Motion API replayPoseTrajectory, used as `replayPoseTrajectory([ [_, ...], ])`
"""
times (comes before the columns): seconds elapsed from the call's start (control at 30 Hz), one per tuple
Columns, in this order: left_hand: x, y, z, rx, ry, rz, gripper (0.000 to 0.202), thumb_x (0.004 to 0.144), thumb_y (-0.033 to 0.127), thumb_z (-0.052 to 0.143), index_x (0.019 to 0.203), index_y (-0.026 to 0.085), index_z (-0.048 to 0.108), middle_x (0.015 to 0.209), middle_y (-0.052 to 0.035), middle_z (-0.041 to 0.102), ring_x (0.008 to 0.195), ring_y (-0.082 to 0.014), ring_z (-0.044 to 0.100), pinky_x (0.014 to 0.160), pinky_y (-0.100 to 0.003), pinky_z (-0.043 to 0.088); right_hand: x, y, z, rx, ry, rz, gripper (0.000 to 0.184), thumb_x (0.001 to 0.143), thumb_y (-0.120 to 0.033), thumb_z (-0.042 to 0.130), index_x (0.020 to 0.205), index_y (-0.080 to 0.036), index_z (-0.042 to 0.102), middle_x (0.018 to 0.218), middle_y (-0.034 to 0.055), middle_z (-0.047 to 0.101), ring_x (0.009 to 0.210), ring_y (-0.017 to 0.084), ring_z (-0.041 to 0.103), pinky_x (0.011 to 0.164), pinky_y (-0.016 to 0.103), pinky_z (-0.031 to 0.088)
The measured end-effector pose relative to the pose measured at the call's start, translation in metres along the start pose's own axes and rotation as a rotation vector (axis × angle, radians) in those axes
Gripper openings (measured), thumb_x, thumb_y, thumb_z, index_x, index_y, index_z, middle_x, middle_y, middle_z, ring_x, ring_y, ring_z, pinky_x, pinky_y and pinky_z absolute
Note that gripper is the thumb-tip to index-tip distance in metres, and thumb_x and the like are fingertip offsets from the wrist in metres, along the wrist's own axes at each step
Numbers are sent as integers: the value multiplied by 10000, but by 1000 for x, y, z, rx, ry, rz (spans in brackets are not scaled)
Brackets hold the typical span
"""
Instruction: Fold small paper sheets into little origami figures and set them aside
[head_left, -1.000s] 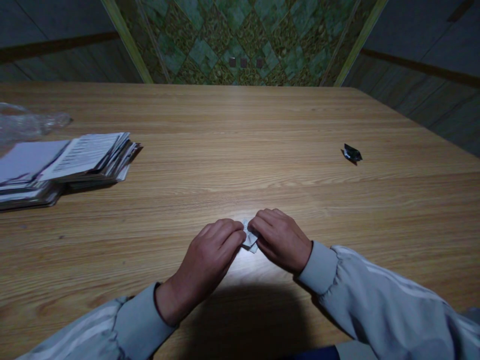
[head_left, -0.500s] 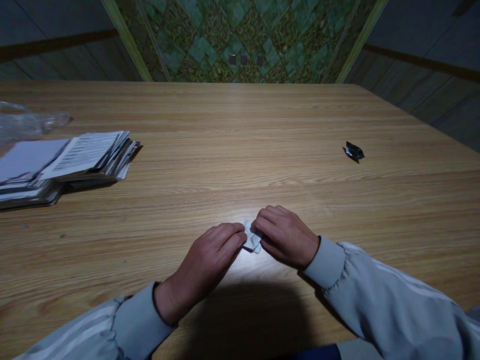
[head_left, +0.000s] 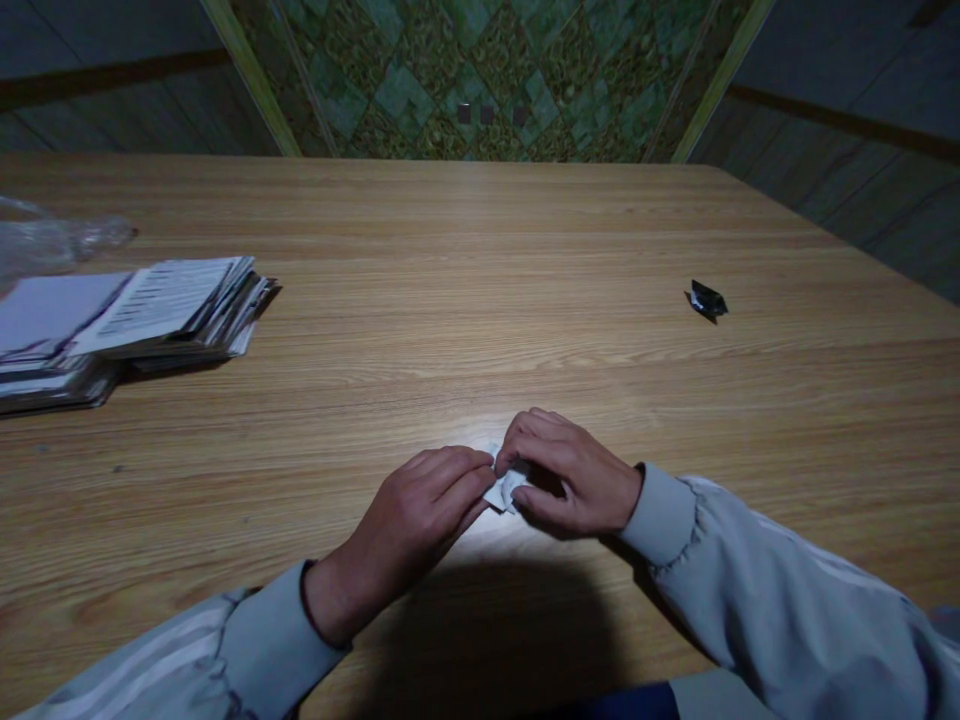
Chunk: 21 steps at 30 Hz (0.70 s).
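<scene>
Both my hands meet over a small folded piece of white paper point(head_left: 505, 487) lying low on the wooden table point(head_left: 480, 290), near its front edge. My left hand point(head_left: 416, 510) has its fingers curled and pinches the paper's left side. My right hand point(head_left: 570, 475) grips the right side between thumb and bent fingers. Most of the paper is hidden under the fingers, so its shape is unclear. Grey sleeves cover both my forearms.
A stack of printed papers point(head_left: 127, 320) lies at the left, with crumpled clear plastic point(head_left: 45, 240) behind it. A small dark folded object point(head_left: 706, 300) sits at the right. Green patterned floor shows beyond the far table edge.
My right hand has turned a little, its thumb now under the paper and its fingers drawn closer. The left hand has barely moved. The view has shifted slightly downward.
</scene>
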<state>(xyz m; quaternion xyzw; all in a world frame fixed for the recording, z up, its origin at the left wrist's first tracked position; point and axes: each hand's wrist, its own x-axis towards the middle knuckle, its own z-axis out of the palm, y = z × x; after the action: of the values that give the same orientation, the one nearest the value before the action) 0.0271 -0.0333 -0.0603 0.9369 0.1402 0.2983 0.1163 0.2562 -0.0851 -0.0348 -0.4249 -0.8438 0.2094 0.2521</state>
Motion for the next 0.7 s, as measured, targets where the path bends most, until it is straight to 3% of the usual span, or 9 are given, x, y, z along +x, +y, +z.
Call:
replayPoseTrajectory([
  [0.13, 0, -1, -2, 0, -13, 19, 236, 936, 231, 651, 1158, 150, 638, 1061, -114, 752, 959, -243, 719, 846, -373, 590, 0, 3, 3, 30, -7, 37, 92, 920, -221, 567, 980, -194, 632, 929, 53, 630, 896, 206, 559, 815, 350, 420],
  [0.27, -1, -1, -4, 12, -41, 30, 181, 954, 154, 599, 1131, 145, 635, 1062, -123, 747, 957, -244, 714, 813, -365, 589, 1, 5, -1, 82, -30, 1, 111, 914, -215, 574, 1006, -180, 627, 936, 60, 636, 901, 204, 567, 832, 351, 429],
  [0.57, 0, 1, -7, 1, -9, 0, 116, 975, 127, 540, 1044, 156, 629, 1041, -103, 745, 944, -218, 715, 808, -329, 581, 1, 9, -2, 163, -5, -34, 334, 854, -344, 749, 1095, -166, 601, 1014, 72, 645, 950, 203, 582, 837, 335, 448],
  [0.7, 4, 1, -7, 42, -42, 53, 160, 1007, 171, 507, 1099, 165, 637, 1034, -84, 756, 930, -210, 716, 784, -325, 582, 0, 11, 1, 135, -68, -61, 255, 889, -379, 725, 1055, -202, 648, 1029, 48, 658, 995, 192, 595, 878, 339, 418],
])
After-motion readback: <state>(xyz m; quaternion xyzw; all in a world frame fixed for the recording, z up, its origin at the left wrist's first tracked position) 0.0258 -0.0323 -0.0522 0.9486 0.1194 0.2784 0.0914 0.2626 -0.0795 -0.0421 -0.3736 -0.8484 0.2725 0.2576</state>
